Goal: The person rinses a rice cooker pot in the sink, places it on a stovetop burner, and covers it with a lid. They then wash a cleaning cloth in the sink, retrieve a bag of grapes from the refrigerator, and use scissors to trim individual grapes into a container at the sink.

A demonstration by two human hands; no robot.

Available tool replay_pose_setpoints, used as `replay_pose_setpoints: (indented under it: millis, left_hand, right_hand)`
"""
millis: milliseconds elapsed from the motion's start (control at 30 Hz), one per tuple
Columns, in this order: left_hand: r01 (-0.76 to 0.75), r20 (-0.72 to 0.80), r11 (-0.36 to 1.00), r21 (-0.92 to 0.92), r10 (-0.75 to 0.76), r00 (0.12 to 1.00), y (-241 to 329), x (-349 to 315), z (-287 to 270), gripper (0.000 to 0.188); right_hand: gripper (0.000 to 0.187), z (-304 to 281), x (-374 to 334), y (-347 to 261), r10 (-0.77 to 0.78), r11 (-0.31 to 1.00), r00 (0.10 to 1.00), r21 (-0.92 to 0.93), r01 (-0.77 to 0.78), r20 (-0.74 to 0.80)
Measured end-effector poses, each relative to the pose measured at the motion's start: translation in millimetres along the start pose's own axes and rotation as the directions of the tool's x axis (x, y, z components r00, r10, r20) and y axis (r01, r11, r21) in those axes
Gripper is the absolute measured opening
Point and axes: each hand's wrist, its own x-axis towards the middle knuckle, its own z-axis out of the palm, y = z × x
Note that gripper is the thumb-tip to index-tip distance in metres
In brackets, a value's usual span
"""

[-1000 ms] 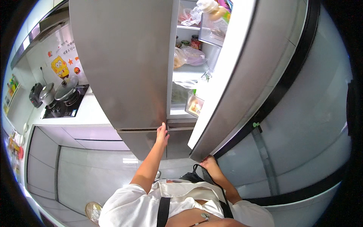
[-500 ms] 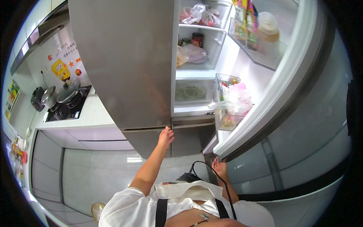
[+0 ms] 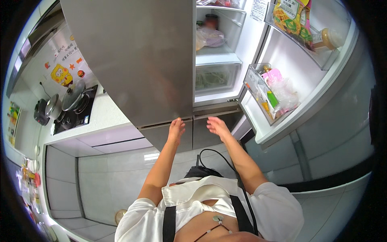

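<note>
A grey refrigerator (image 3: 133, 60) stands in front of me, its left door closed and its right door (image 3: 322, 88) swung open. My left hand (image 3: 176, 130) is at the bottom edge of the closed door, fingers loosely bent and apart, holding nothing. Close by, my right hand (image 3: 217, 127) hovers before the lower right door (image 3: 209, 139), fingers spread and nothing in it. Inside the open side, a clear drawer (image 3: 215, 78) holds something green. Above it are tied plastic bags (image 3: 211, 38) and a dark jar (image 3: 211, 21).
Door shelves carry yellow food packets (image 3: 288, 18), a jar with a pale lid (image 3: 326, 39) and a pink and clear plastic bag (image 3: 282, 88). Leftward, a counter (image 3: 107, 111) bears a black stove (image 3: 76, 117) with a lidded pan (image 3: 73, 97) and pot (image 3: 52, 107). A black cable hangs before my body.
The right refrigerator door has swung farther open. My right hand has left the area by its lower edge and come forward and left, near my left hand.
</note>
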Motion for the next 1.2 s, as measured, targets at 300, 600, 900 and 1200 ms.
replay_pose_setpoints:
  millis: [300,600,900,1200]
  left_hand:
    - [0.193,-0.02,0.953,-0.235,-0.204,0.979,-33.0,64.5,-24.6,0.096]
    - [0.029,-0.187,0.815,-0.579,-0.167,0.968,-36.5,91.8,7.9,0.097]
    - [-0.022,-0.134,0.624,-0.782,-0.133,0.982,-43.5,94.0,8.6,0.073]
    - [0.027,-0.099,0.638,-0.77,-0.16,0.982,-46.3,101.9,6.0,0.068]
  right_hand:
    - [0.05,64.0,89.8,-61.0,-0.56,0.629,0.825,-0.611,0.481,0.074]
    - [0.039,70.2,99.5,-85.5,-0.255,0.741,0.923,-0.555,0.378,0.288]
    - [0.062,70.7,90.6,-79.5,-0.276,0.626,0.91,-0.66,0.415,0.311]
    - [0.065,70.9,84.8,-75.7,-0.29,0.652,0.899,-0.62,0.437,0.329]
